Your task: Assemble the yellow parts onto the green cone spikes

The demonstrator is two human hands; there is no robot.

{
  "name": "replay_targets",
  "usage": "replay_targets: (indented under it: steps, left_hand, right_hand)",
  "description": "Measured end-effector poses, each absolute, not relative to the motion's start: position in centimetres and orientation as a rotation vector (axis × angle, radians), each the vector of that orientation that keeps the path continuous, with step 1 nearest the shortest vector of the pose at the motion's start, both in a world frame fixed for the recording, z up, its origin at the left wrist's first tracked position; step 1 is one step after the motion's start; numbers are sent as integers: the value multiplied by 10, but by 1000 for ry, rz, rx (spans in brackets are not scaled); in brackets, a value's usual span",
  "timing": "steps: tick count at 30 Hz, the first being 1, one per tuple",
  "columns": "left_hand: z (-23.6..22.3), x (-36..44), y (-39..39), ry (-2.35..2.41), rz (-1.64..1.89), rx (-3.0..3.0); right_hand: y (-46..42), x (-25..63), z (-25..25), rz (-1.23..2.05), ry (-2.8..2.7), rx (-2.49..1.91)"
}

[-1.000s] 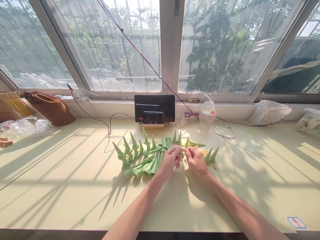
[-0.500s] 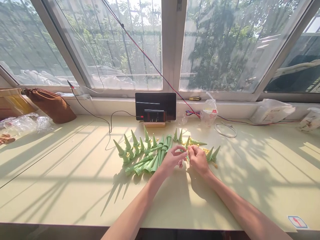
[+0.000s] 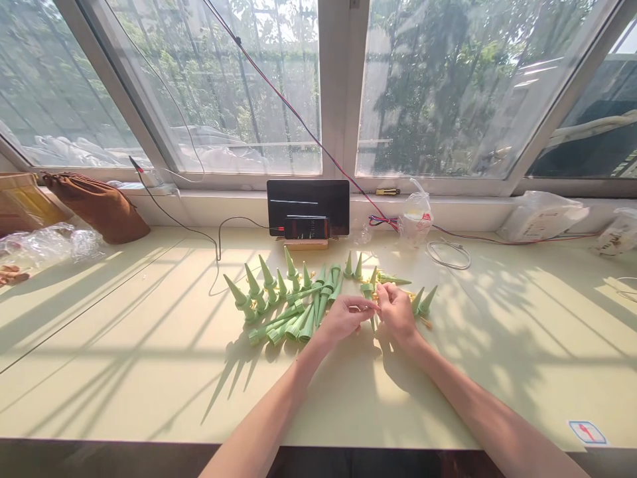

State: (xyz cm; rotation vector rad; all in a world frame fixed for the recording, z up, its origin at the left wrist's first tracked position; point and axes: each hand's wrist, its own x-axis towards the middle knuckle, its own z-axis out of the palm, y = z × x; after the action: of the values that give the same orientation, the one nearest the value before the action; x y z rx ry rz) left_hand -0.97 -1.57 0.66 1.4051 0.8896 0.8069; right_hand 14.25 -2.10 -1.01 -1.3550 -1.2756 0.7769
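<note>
My left grip [image 3: 348, 317] and right grip [image 3: 398, 313] looked narrow, contents hidden; one pointed green plastic cone [image 3: 373, 276] stood tip-up just beyond, nearer my right.

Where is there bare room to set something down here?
Bare tabletop lies left, between the green spikes and front edge, and right, between the coiled cable and the sticker. Crowded: the middle, where spikes flank the left hand and right hand.

Green conical plastic spikes [image 3: 265, 271]: single-coloured. Small yellow pieces [image 3: 426, 323]: likewise. Pale yellow-green flat bench [image 3: 124, 398]: striped with shadow. Brown drawstring pouch [image 3: 102, 207]: plain. White rectangular label [image 3: 588, 432]: blue border, red mark.
</note>
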Motion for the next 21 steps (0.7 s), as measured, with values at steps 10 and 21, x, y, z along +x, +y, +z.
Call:
replay_targets:
  steps: [10, 21]
  left_hand:
    - [17, -16, -17, 887, 657, 1332]
    - [11, -13, -9, 867, 679, 1049]
  right_hand:
    - [-23, 139, -9, 905, -1202, -1281]
    - [-28, 138, -4, 836, -1285, -1224]
